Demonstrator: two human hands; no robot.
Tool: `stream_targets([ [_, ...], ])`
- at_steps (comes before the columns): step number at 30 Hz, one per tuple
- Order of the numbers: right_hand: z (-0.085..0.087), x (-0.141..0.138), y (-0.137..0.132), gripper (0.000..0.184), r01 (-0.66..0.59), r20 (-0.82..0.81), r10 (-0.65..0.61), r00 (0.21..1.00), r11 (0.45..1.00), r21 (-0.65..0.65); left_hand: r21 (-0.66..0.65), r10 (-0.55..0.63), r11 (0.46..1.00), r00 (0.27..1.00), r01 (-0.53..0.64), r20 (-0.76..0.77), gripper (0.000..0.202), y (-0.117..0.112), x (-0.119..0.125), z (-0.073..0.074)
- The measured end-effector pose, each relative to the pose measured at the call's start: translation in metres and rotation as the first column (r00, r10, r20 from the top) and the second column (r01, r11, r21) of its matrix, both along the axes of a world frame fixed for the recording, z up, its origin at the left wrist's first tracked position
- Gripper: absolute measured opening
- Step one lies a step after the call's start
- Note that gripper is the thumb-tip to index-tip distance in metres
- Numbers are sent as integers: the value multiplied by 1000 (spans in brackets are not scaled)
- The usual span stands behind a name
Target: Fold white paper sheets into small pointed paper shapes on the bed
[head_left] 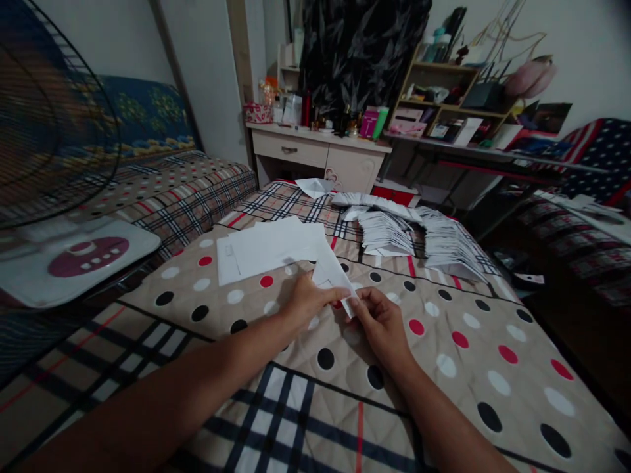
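Both my hands meet over a quilted bedspread [444, 341] with black, red and white dots. My left hand [308, 301] pinches a white sheet of paper [332, 270] near its lower edge. My right hand [378, 322] grips the same sheet's lower right corner with closed fingers. The sheet tilts up from the bed between the two hands. Just behind it lies a loose stack of flat white sheets [269, 248].
Several folded white papers [419, 233] lie in fanned rows at the far side of the bed. A fan [54, 131] with a white base stands at the left. A dresser [320, 154] and cluttered shelves [444, 98] line the back wall. The bed's right edge drops to a dark floor.
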State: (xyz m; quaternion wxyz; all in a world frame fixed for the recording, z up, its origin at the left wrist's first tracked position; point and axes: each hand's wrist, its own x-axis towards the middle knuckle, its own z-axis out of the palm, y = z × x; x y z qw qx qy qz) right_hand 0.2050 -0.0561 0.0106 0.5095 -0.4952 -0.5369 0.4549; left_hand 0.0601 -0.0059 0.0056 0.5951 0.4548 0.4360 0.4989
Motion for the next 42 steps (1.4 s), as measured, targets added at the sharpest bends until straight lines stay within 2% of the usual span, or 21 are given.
stream_targets([
  [2, 0, -1, -2, 29, -12, -1, 12, 1000, 1000, -27, 30, 17, 999, 999, -16, -39, 29, 3, -3, 2],
  [6, 0, -1, -6, 33, -68, -51, 63, 997, 993, -95, 185, 78, 981, 987, -51, -142, 37, 8, -12, 6],
  [11, 1, -4, -9, 34, -105, -43, 101, 994, 991, -86, 222, 99, 973, 978, -56, -184, 47, 11, -18, 5],
  [17, 4, -9, -15, 34, -138, -41, 135, 990, 988, -72, 358, 207, 925, 957, -124, -204, 56, 19, -22, 4],
  [20, 5, -10, -17, 34, -133, -38, 130, 991, 988, -77, 334, 241, 927, 955, -172, -175, 55, 23, -23, 0],
  [22, 6, -10, -19, 34, -115, -37, 112, 993, 989, -91, 269, 267, 935, 957, -230, -110, 55, 26, -23, -2],
  [25, 6, -8, -19, 34, -81, -44, 77, 996, 991, -109, 121, 285, 947, 951, -299, 120, 53, 28, -25, -1],
  [27, 5, -7, -19, 33, -76, -71, 68, 995, 991, -111, 25, 207, 974, 931, -224, 300, 59, 27, -26, 4],
  [29, 4, -6, -17, 33, -86, -96, 75, 993, 989, -120, -10, 53, 999, 914, -53, 402, 71, 22, -25, 10],
  [31, 2, -5, -16, 33, -99, -103, 85, 991, 985, -139, 8, -67, 998, 922, 69, 382, 70, 15, -23, 15],
  [33, 2, -4, -16, 32, -112, -89, 99, 991, 981, -161, 26, -76, 997, 953, 72, 294, 56, 11, -21, 16],
  [36, 2, -3, -16, 31, -121, -57, 113, 992, 978, -172, -1, 24, 1000, 981, -24, 193, 42, 12, -21, 11],
  [42, 1, -1, -21, 31, -27, 6, 28, 1000, 994, -103, 46, 219, 973, 967, -226, 128, 45, 32, -36, 1],
])
